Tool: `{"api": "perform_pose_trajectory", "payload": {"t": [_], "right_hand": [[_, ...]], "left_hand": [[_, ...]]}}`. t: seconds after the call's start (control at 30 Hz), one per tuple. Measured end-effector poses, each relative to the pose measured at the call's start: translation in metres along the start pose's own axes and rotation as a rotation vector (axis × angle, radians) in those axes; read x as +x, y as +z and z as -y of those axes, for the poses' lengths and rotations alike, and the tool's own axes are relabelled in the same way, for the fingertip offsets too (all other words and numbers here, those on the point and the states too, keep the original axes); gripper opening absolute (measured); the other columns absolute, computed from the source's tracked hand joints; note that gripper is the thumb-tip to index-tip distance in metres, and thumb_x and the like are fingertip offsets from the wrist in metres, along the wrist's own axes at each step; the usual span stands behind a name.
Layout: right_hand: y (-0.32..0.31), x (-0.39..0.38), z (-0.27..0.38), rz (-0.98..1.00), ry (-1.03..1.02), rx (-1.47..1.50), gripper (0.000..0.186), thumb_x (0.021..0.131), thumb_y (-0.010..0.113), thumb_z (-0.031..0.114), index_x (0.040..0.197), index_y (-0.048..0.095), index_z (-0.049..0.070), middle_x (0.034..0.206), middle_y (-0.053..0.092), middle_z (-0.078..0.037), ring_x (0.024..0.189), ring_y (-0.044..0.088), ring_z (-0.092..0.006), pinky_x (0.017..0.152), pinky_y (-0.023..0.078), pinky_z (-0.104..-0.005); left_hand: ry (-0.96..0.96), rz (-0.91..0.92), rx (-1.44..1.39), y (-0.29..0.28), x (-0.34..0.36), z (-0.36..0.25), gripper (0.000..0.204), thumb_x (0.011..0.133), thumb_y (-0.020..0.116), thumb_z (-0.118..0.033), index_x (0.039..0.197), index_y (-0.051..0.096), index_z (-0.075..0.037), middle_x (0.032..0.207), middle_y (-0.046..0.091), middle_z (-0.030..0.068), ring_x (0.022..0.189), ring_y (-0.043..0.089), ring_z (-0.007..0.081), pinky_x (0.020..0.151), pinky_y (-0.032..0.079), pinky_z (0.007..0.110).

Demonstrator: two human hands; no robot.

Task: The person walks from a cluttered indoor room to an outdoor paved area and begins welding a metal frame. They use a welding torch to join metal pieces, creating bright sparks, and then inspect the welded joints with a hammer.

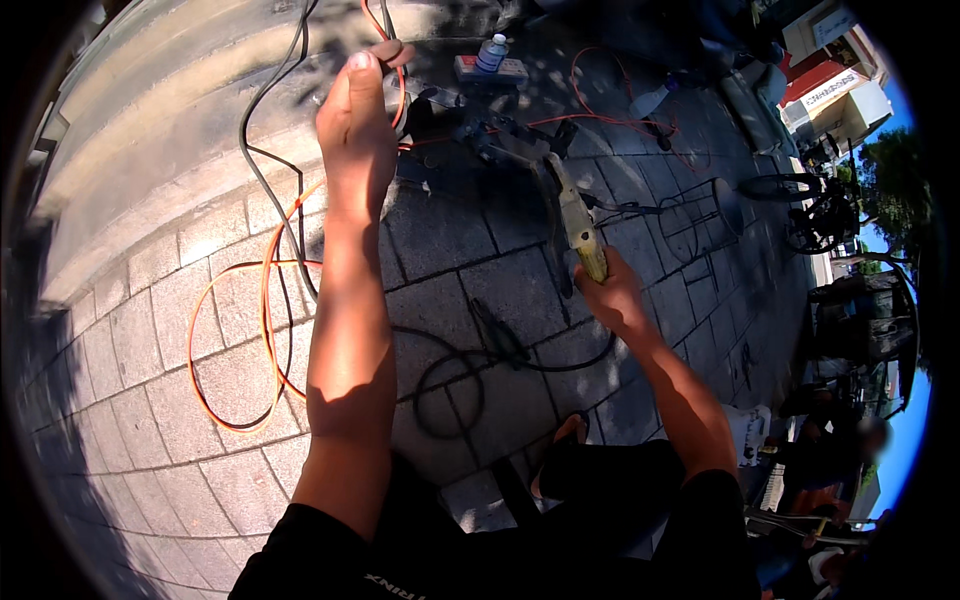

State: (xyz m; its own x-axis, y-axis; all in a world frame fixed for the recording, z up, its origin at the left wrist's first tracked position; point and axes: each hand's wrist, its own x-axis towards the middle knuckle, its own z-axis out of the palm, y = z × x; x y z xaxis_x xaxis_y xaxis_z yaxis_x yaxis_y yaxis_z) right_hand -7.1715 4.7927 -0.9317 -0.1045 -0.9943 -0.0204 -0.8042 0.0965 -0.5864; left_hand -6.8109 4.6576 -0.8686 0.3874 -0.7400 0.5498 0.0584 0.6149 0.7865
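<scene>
My left hand (355,125) is raised at the top, left of centre, fingers curled closed. An orange cord (398,90) runs behind it; what the fingers hold, if anything, is hidden. My right hand (612,290) grips the lower end of a long, worn yellow tool (580,220), right of centre. Its far end reaches toward a dark, shadowed metal assembly (490,135), where I cannot tell whether they touch. A dark hose (450,355) loops on the paving below, beside a greenish dark fitting (500,335).
Pale steps (120,160) rise at left above paving (235,485) with an orange cable (195,350). A bottle (490,55) stands on a box (470,72). A bicycle (820,215) is at right. A person (830,450) is at lower right.
</scene>
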Motion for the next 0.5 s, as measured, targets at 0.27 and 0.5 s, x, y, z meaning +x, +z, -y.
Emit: {"api": "perform_pose_trajectory", "payload": {"t": [0.27, 0.5], "right_hand": [[0.036, 0.039, -0.017, -0.068, -0.111, -0.023, 0.037, 0.092, 0.075, 0.030, 0.120, 0.064, 0.008, 0.100, 0.074, -0.025, 0.098, 0.071, -0.0492, 0.080, 0.055, -0.0530], [0.036, 0.032, -0.028, -0.080, -0.135, -0.017, 0.033, 0.092, 0.073, 0.026, 0.117, 0.064, 0.007, 0.097, 0.073, -0.026, 0.096, 0.070, -0.0501, 0.078, 0.054, -0.0539]], "left_hand": [[0.231, 0.269, 0.165, 0.011, -0.013, -0.055, 0.062, 0.117, 0.035, -0.048, 0.145, 0.063, -0.001, 0.147, 0.064, 0.0179, 0.144, 0.051, 0.0244, 0.122, 0.032, 0.036], [0.579, 0.258, 0.221, 0.024, -0.016, -0.048, 0.035, 0.111, 0.056, -0.022, 0.133, 0.068, 0.003, 0.134, 0.070, 0.0234, 0.134, 0.061, 0.0443, 0.116, 0.044, 0.047]]}}
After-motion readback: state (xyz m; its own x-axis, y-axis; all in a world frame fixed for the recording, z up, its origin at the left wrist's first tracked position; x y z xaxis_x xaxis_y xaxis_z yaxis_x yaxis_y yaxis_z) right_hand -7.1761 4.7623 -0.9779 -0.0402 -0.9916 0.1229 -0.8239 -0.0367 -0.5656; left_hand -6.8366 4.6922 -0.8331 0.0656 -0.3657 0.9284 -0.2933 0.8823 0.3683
